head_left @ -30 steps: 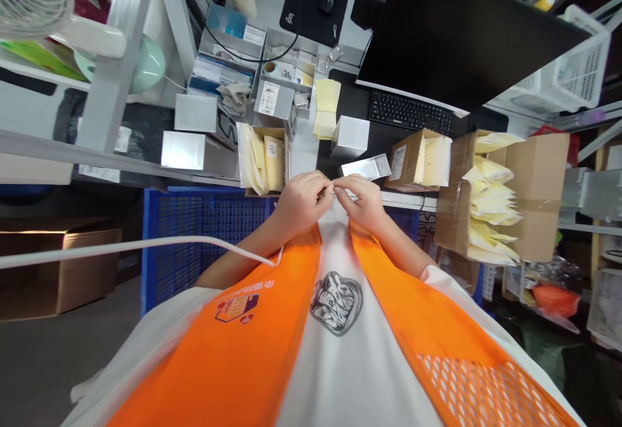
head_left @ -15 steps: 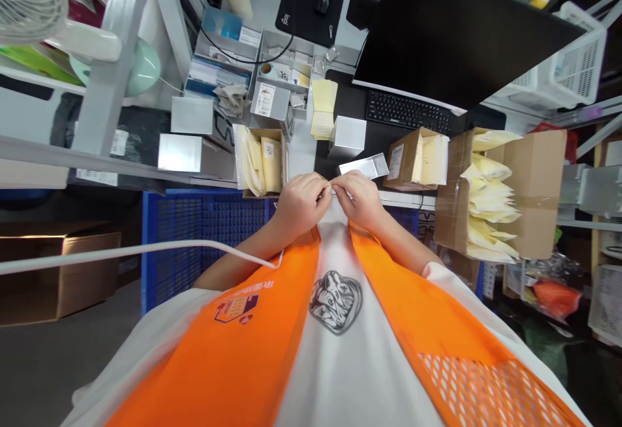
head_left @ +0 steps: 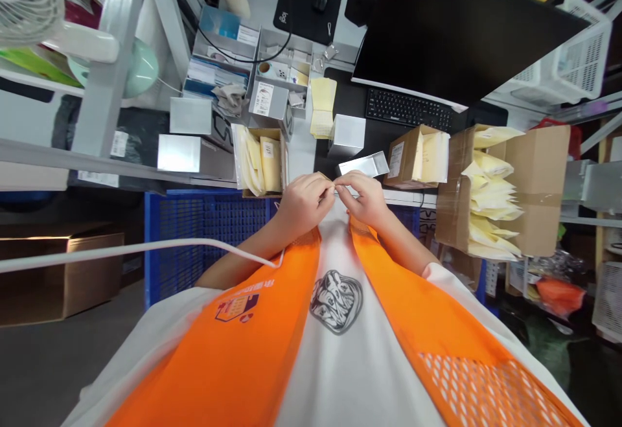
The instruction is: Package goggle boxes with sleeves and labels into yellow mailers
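Note:
My left hand [head_left: 305, 203] and my right hand [head_left: 362, 199] meet fingertip to fingertip at the front edge of the desk, just before my chest. Both are closed in a pinch; whatever sits between the fingers is too small or hidden to make out. Just beyond my right hand lies an open silver-white box [head_left: 364, 165], tilted. A closed white box [head_left: 348, 134] stands behind it. To the left of my left hand is a small carton [head_left: 285, 161] filled with yellow padded envelopes [head_left: 266, 161]. Folded yellow paper slips [head_left: 322, 108] lie farther back.
A monitor [head_left: 461, 32], keyboard [head_left: 408, 109] and mouse pad [head_left: 310, 0] occupy the back. Cartons with envelopes [head_left: 490, 203] stand at right. Grey organiser trays [head_left: 284, 57] and white boxes [head_left: 179, 153] fill the left. A blue crate [head_left: 160, 245] sits below the desk; a white cable [head_left: 146, 245] crosses at left.
My hands stay pinched together and have shifted very slightly to the right. The right hand's fingers are bent a little differently. Nothing on the desk has moved.

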The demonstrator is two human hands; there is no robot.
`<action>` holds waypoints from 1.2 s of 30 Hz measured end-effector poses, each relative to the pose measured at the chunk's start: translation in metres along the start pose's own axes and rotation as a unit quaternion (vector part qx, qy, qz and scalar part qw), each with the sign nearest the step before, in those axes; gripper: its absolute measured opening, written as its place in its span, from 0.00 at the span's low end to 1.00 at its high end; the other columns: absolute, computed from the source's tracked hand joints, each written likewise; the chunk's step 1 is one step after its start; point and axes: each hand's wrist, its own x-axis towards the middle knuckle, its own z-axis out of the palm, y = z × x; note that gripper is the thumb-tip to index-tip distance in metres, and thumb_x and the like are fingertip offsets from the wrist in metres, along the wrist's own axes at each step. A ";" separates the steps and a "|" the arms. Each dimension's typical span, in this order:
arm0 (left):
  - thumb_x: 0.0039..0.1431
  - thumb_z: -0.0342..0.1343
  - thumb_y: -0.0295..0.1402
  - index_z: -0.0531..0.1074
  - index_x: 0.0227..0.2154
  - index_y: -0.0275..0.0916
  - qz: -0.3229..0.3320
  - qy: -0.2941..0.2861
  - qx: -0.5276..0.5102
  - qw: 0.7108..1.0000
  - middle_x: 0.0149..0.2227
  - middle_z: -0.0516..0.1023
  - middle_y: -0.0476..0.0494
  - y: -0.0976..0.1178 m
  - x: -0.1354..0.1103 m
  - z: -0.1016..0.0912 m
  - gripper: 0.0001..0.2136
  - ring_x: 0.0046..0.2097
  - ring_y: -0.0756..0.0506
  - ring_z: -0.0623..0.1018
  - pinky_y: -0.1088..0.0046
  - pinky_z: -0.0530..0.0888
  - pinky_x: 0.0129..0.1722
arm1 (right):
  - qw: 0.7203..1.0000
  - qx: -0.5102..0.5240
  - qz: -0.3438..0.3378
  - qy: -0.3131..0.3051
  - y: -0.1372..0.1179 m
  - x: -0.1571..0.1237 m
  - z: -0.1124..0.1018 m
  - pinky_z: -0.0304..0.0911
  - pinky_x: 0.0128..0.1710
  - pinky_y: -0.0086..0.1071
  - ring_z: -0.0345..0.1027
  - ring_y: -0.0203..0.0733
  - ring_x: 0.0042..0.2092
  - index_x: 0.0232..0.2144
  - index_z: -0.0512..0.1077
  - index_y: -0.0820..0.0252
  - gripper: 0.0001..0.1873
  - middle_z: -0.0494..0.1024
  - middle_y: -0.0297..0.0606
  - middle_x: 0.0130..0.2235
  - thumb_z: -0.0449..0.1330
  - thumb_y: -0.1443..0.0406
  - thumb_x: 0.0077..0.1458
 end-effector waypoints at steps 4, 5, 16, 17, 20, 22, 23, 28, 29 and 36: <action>0.68 0.49 0.26 0.71 0.32 0.37 0.002 -0.022 0.013 1.000 0.32 0.78 0.42 -0.001 -0.001 -0.003 0.09 0.35 0.44 0.76 0.67 0.69 0.36 | 1.000 -0.018 0.001 -0.019 0.000 0.000 0.000 0.70 0.44 0.37 0.75 0.41 0.40 0.39 0.75 0.58 0.10 0.81 0.40 0.36 0.53 0.64 0.69; 0.69 0.49 0.27 0.71 0.32 0.37 0.004 -0.021 0.019 1.000 0.32 0.78 0.42 -0.001 -0.002 -0.003 0.09 0.35 0.44 0.76 0.67 0.69 0.37 | 1.000 -0.024 -0.005 -0.017 -0.001 0.001 0.001 0.70 0.45 0.37 0.75 0.42 0.40 0.39 0.74 0.58 0.10 0.81 0.40 0.36 0.53 0.64 0.69; 0.63 0.52 0.25 0.67 0.25 0.39 -0.014 0.019 0.025 0.999 0.26 0.74 0.47 0.003 -0.004 0.000 0.10 0.30 0.47 0.73 0.69 0.69 0.33 | 1.000 -0.013 -0.016 -0.002 -0.001 0.001 0.006 0.70 0.43 0.38 0.74 0.41 0.38 0.36 0.75 0.57 0.11 0.80 0.39 0.33 0.53 0.65 0.68; 0.63 0.52 0.25 0.67 0.25 0.39 -0.012 0.022 0.016 1.000 0.26 0.74 0.47 0.004 -0.004 -0.001 0.10 0.30 0.47 0.73 0.70 0.69 0.33 | 1.000 -0.003 -0.013 0.005 -0.001 0.001 0.006 0.71 0.43 0.37 0.74 0.41 0.38 0.36 0.75 0.57 0.11 0.80 0.39 0.33 0.53 0.65 0.68; 0.64 0.52 0.25 0.68 0.28 0.39 -0.013 0.023 -0.020 0.999 0.28 0.76 0.46 0.004 -0.003 -0.002 0.09 0.31 0.47 0.75 0.70 0.70 0.34 | 0.999 0.031 0.008 0.015 -0.003 0.000 0.004 0.71 0.41 0.35 0.75 0.40 0.38 0.36 0.75 0.58 0.11 0.81 0.39 0.34 0.54 0.64 0.68; 0.65 0.51 0.26 0.69 0.29 0.39 -0.022 0.016 -0.045 0.999 0.29 0.77 0.45 0.004 -0.003 -0.002 0.08 0.32 0.47 0.76 0.70 0.71 0.35 | 0.998 0.049 0.032 0.011 -0.005 0.000 0.002 0.72 0.41 0.34 0.75 0.39 0.37 0.36 0.76 0.58 0.12 0.81 0.39 0.34 0.54 0.63 0.68; 0.65 0.51 0.27 0.69 0.29 0.39 -0.028 0.013 -0.057 0.998 0.29 0.77 0.45 0.004 -0.003 -0.003 0.08 0.33 0.47 0.76 0.70 0.71 0.35 | 0.997 0.057 0.041 0.007 -0.006 0.000 0.001 0.72 0.41 0.35 0.76 0.39 0.37 0.35 0.76 0.58 0.12 0.81 0.40 0.34 0.54 0.62 0.68; 0.67 0.50 0.30 0.69 0.29 0.39 -0.048 0.016 -0.093 0.994 0.29 0.76 0.45 0.005 -0.001 -0.003 0.09 0.33 0.47 0.76 0.70 0.72 0.35 | 0.997 0.076 0.030 0.002 -0.009 -0.001 -0.003 0.72 0.43 0.37 0.76 0.41 0.40 0.38 0.76 0.58 0.10 0.81 0.41 0.37 0.57 0.59 0.67; 0.67 0.50 0.30 0.69 0.29 0.39 -0.049 0.016 -0.098 0.994 0.29 0.75 0.46 0.005 0.000 -0.003 0.09 0.32 0.47 0.76 0.70 0.72 0.34 | 0.997 0.073 0.026 0.005 -0.010 -0.001 -0.003 0.73 0.43 0.38 0.76 0.42 0.40 0.38 0.76 0.57 0.10 0.81 0.41 0.37 0.58 0.59 0.67; 0.65 0.52 0.28 0.69 0.28 0.39 -0.045 0.032 -0.116 0.992 0.27 0.74 0.48 0.005 0.002 -0.002 0.08 0.30 0.48 0.74 0.71 0.70 0.32 | 0.998 0.064 0.015 0.025 -0.012 -0.003 -0.002 0.73 0.42 0.37 0.76 0.41 0.39 0.38 0.76 0.57 0.10 0.82 0.41 0.36 0.58 0.60 0.68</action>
